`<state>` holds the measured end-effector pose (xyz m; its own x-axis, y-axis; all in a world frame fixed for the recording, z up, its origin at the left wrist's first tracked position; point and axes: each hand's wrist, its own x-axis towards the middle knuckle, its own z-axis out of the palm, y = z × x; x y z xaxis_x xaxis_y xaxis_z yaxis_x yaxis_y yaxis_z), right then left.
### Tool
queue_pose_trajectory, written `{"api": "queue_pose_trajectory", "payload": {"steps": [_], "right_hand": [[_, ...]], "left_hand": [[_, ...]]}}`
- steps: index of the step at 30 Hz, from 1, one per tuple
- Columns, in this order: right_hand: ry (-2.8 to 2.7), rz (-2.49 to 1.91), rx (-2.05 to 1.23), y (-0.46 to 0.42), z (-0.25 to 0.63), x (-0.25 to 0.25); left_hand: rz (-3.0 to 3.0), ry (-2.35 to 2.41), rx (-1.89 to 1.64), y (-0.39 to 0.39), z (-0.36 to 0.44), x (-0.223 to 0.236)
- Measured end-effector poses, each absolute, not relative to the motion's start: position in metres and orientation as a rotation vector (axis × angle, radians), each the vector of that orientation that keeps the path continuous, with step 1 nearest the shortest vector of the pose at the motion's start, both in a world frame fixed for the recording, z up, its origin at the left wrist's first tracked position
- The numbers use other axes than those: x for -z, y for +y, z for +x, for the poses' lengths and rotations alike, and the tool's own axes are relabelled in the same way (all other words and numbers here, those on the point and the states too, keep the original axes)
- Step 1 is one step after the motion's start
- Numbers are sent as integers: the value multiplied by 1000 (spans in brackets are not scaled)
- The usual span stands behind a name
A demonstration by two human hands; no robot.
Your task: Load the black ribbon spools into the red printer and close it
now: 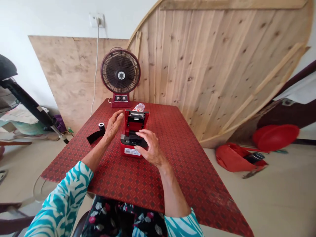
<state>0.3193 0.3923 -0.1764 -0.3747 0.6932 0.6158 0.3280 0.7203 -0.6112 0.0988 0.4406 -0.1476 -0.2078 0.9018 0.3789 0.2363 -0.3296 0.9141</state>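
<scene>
A small red and black label printer [130, 141] stands on the table with its lid [136, 119] raised. A white sticker with print is on its front. My right hand [151, 148] is at the printer's right side, thumb and fingers apart, the fingertips over the open compartment; whether they touch it I cannot tell. To the left of the raised lid, my left hand [114, 125] is held up with its fingers stretched out and nothing visible in it. Left of that hand lies a black ribbon roll [96, 135] with a white core and a loose tail.
Behind the printer lies a clear plastic bottle [139, 107]. A dark red fan [120, 75] stands at the table's back edge, its cord running to a wall socket [97, 20]. Wooden boards [172, 65] lean on the wall. A red bag [229, 158] lies on the floor at right.
</scene>
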Motion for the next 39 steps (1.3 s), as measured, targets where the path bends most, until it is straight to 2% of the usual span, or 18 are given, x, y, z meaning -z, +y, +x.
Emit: {"api": "queue_pose_trajectory", "payload": {"steps": [8, 25, 39], "right_hand": [[-1909, -749, -162, 391, 305, 178], [-2096, -680, -70, 383, 312, 166], [-2107, -633, -80, 382, 310, 162]], "left_hand": [[1446, 1239, -1549, 450, 109, 154], [1568, 1275, -1504, 427, 102, 144], [1658, 1298, -1477, 421, 95, 182]]}}
